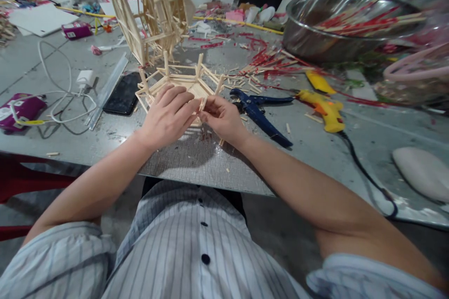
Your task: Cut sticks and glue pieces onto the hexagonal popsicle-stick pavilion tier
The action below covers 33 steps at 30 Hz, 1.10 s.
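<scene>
A low frame of pale wooden sticks (182, 76), many-sided with short upright posts, lies on the table in front of me. My left hand (170, 116) is closed over its near left side, and the fingers cover part of it. My right hand (224, 117) pinches a short wooden stick (202, 103) at the near edge, close to the left fingertips. Whether that stick is fixed to the frame is hidden. Right of the hands lies a blue-handled cutter (261, 114). Beyond it is a yellow glue gun (324, 108) with a black cord.
A taller wooden stick structure (150, 14) stands behind the frame. Red-wrapped sticks (266, 60) lie near a metal basin (305, 32). A black phone (122, 94), a white charger (86, 79) with cable and purple boxes (23, 111) are at left. A pale rounded object (423, 173) lies at right.
</scene>
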### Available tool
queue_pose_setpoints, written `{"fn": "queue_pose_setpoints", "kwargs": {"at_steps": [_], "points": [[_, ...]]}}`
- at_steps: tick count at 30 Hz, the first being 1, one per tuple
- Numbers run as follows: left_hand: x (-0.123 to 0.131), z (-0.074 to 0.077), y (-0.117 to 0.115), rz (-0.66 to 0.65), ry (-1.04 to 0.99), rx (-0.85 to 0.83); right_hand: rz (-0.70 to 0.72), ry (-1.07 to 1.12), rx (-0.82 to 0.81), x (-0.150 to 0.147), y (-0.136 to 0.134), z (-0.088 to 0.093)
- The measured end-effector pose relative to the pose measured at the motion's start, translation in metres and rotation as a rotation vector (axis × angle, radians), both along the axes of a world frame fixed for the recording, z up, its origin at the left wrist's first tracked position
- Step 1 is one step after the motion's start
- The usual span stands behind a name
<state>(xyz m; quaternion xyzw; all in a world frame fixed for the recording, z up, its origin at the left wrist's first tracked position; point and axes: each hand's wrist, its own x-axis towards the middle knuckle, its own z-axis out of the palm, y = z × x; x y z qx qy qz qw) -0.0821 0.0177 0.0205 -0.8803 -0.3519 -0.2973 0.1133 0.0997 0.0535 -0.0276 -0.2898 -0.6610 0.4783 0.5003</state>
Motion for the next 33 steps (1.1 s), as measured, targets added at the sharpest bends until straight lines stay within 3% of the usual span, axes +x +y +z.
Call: {"fn": "queue_pose_setpoints", "kwargs": {"at_steps": [4, 10, 25, 29, 33], "points": [[0.004, -0.011, 0.008, -0.027, 0.033, 0.138, 0.009, 0.008, -0.009, 0.003, 0.003, -0.006], [0.007, -0.016, 0.013, -0.008, 0.015, 0.25, 0.026, -0.028, -0.006, 0.006, 0.005, -0.01], [0.008, -0.018, 0.012, -0.009, 0.001, 0.265, -0.029, -0.101, 0.077, 0.004, 0.0, -0.007], [-0.008, -0.013, 0.012, -0.033, -0.144, 0.291, -0.052, -0.123, 0.056, 0.006, 0.0, -0.009], [-0.031, -0.006, 0.017, -0.006, -0.431, 0.41, -0.126, -0.169, 0.076, 0.008, 0.0, -0.01]]}}
